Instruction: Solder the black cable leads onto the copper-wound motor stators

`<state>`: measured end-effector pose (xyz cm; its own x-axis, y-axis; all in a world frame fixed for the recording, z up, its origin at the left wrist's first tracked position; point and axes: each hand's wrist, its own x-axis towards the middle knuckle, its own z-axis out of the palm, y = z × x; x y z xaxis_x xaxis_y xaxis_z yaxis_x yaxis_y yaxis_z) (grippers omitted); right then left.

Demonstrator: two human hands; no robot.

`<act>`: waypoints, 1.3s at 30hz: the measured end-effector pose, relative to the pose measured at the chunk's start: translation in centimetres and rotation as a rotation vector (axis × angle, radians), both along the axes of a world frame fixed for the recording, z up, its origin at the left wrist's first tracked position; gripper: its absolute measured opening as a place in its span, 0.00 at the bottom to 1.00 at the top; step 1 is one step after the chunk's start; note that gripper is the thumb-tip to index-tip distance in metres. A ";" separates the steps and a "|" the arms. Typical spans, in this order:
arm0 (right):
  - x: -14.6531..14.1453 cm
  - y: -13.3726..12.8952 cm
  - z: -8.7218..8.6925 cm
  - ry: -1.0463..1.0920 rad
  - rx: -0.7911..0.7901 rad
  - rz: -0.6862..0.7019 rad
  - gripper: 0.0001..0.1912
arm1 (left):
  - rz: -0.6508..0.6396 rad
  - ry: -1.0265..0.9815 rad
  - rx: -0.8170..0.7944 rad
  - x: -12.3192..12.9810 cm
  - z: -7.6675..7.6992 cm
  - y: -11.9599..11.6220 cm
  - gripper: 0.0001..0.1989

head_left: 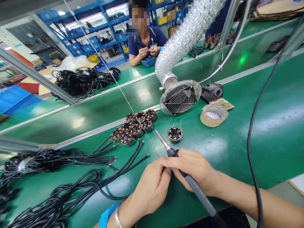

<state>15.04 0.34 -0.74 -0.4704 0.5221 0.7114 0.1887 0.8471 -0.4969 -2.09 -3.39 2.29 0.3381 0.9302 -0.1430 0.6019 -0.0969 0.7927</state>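
My right hand [194,167] grips a soldering iron [201,198], whose metal tip points up and left, away from me. My left hand [153,185] is closed, its fingertips pressed against my right fingers; what they pinch is hidden. A thin wire [123,95] hangs from above and runs down toward the left fingertips. One black cable [114,195] passes in under my left wrist. Just beyond the iron's tip stands a single motor stator [175,135] with copper coils and upright wire ends. Several more stators [136,129] are grouped to its left.
Bundles of black cables [59,196] cover the bench's left side. A fume extractor [181,98] on a silver duct overhangs the back, beside an iron stand [215,91] and a round tub [213,115]. A black cord [253,126] hangs at right. Opposite sits a co-worker [149,41].
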 end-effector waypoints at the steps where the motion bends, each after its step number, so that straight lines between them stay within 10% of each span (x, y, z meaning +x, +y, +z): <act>1: 0.0 0.0 0.1 0.007 0.018 0.006 0.13 | -0.003 0.005 -0.006 0.0 0.0 0.0 0.12; 9: 1.4 0.3 1.1 0.069 -0.119 -0.009 0.17 | 0.002 0.029 -0.007 -0.3 0.2 0.3 0.10; 25: 1.1 -0.1 0.8 0.122 -0.224 0.110 0.17 | 0.065 -0.536 -0.507 -0.4 -1.5 1.4 0.16; 39: 1.9 -1.1 0.0 0.101 -0.230 -0.042 0.16 | 0.194 -0.502 -0.394 0.7 -1.6 1.0 0.16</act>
<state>16.96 -0.80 -0.77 -0.3775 0.6934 0.6137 0.1614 0.7019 -0.6938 -1.38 -2.43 0.70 0.2836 0.8915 -0.3532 0.1274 0.3300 0.9353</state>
